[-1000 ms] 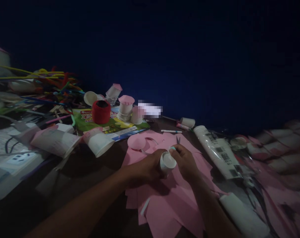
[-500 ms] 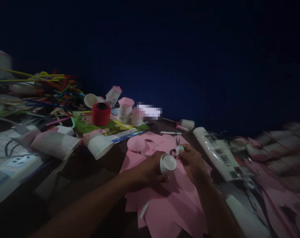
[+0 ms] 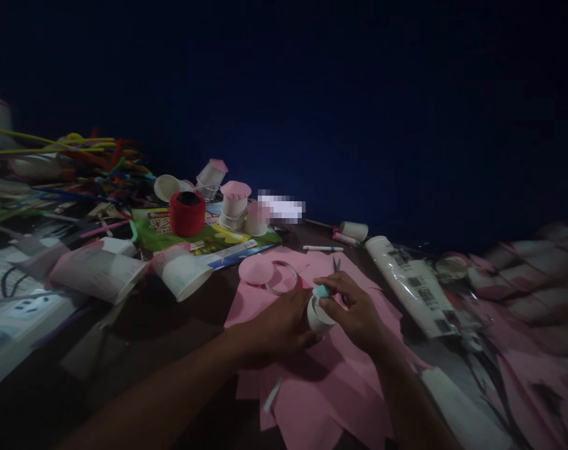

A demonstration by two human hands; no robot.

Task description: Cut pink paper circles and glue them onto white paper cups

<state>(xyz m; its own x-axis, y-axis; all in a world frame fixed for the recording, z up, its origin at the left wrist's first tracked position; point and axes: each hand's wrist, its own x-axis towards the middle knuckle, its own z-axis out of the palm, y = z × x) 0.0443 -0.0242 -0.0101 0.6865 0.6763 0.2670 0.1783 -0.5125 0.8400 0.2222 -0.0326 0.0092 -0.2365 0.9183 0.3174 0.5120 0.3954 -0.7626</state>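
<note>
My left hand (image 3: 284, 322) is wrapped round a white paper cup (image 3: 320, 317) whose round end faces up. Pinched in my right hand (image 3: 354, 309) is a small white thing with a teal end (image 3: 321, 291), its kind unclear, held right at the cup's upper edge. Beneath both hands lie overlapping sheets of pink paper (image 3: 307, 397). Just past my right hand, scissors (image 3: 336, 265) show their blades; their handles are hidden. A pink paper cone (image 3: 256, 269) and a whitish ring (image 3: 284, 277) rest on the sheets beyond my left hand.
Pink-topped cups (image 3: 236, 203) and a red yarn roll (image 3: 187, 214) stand on a green packet (image 3: 146, 234). At left are a power strip (image 3: 12, 337), tipped cups (image 3: 183, 275) and pipe cleaners (image 3: 91, 147). Bagged cups (image 3: 410, 284) lie right, a marker (image 3: 322, 249) beyond the paper.
My right hand has moved left, bringing the white-and-teal thing from beside the cup onto its upper edge. The scissors stay on the paper. The view has shifted slightly.
</note>
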